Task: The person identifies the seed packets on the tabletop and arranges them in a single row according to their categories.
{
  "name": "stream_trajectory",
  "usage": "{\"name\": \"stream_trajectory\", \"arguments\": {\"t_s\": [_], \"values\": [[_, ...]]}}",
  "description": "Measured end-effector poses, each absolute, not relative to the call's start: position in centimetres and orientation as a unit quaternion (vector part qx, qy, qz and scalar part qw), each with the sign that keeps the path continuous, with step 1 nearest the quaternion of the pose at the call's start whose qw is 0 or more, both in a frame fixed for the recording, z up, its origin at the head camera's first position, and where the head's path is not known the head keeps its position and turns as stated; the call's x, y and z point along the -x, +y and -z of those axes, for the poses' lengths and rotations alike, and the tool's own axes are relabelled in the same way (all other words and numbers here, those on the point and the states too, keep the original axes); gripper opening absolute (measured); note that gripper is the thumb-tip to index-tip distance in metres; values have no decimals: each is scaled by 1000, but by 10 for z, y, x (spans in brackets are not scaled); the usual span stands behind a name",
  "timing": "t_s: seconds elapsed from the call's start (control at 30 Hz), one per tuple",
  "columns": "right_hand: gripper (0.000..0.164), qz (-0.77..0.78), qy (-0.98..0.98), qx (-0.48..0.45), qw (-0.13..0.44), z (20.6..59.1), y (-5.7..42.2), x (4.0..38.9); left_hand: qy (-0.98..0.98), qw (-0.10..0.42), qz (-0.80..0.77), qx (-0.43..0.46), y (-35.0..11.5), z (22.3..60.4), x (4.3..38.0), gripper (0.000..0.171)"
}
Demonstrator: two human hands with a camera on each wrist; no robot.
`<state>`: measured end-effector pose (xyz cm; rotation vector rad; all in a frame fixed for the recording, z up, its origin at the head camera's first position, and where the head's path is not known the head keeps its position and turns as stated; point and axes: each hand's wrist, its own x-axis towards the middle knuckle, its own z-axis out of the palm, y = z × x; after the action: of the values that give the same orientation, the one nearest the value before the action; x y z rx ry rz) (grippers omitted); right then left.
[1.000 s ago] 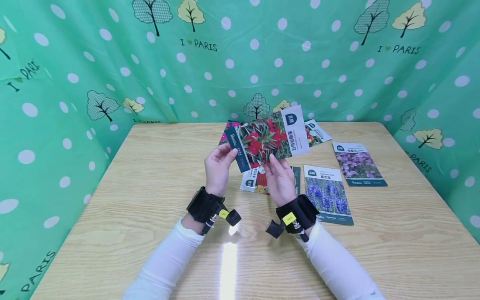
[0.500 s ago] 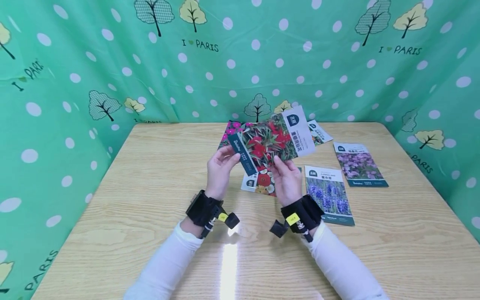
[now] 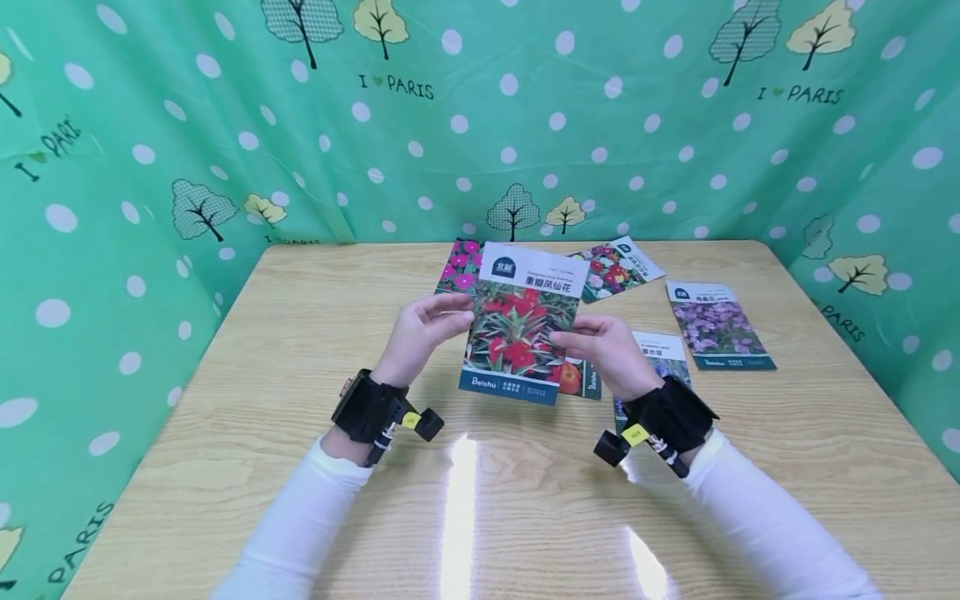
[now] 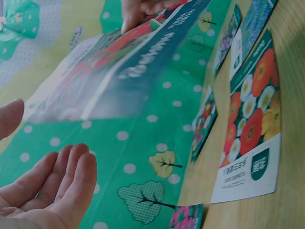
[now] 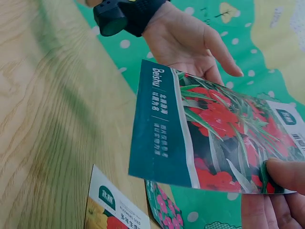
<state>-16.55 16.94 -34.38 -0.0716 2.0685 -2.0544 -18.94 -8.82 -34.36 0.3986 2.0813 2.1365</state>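
Note:
A seed packet with red flowers (image 3: 521, 321) is held upright above the table in the head view, its white header at the top. My right hand (image 3: 618, 354) pinches its right edge, thumb on the front and fingers behind, as the right wrist view also shows. My left hand (image 3: 420, 337) is by the packet's left edge. In the left wrist view a gap lies between the left fingers (image 4: 71, 183) and the packet (image 4: 114, 71); thumb and fingers are apart with nothing between them.
Several more seed packets lie on the wooden table (image 3: 300, 392): pink flowers (image 3: 459, 271), mixed blooms (image 3: 615, 268), purple flowers (image 3: 720, 327), blue-violet spikes (image 3: 667, 348), partly under the right hand, and poppy-like flowers (image 3: 581, 379), mostly behind the held packet. A green curtain (image 3: 420, 183) surrounds the table.
The red-flower packet has turned from slanting sideways to upright. My left hand has let go of its bottom end and moved left; my right hand has shifted right with its grip on the edge.

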Motion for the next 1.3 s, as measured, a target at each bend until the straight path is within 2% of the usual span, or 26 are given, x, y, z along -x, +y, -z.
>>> {"name": "stream_trajectory", "arguments": {"t_s": [0.13, 0.37, 0.67, 0.77, 1.0, 1.3], "values": [[23, 677, 723, 36, 132, 345, 167, 165, 711, 81, -690, -107, -85, 352, 187, 38], [20, 665, 732, 26, 145, 355, 163, 163, 724, 64, -682, -80, -80, 361, 183, 24], [12, 669, 728, 37, 143, 358, 148, 166, 736, 53, -672, -63, -94, 366, 179, 31], [9, 673, 723, 49, 149, 360, 134, 170, 737, 48, -673, -45, -108, 368, 178, 33], [24, 689, 702, 32, 179, 371, 78, 183, 764, 39, -644, 10, -158, 376, 174, 42], [31, 731, 656, -8, 187, 384, 2, 187, 804, 41, -587, 89, -230, 384, 171, 53]]}}
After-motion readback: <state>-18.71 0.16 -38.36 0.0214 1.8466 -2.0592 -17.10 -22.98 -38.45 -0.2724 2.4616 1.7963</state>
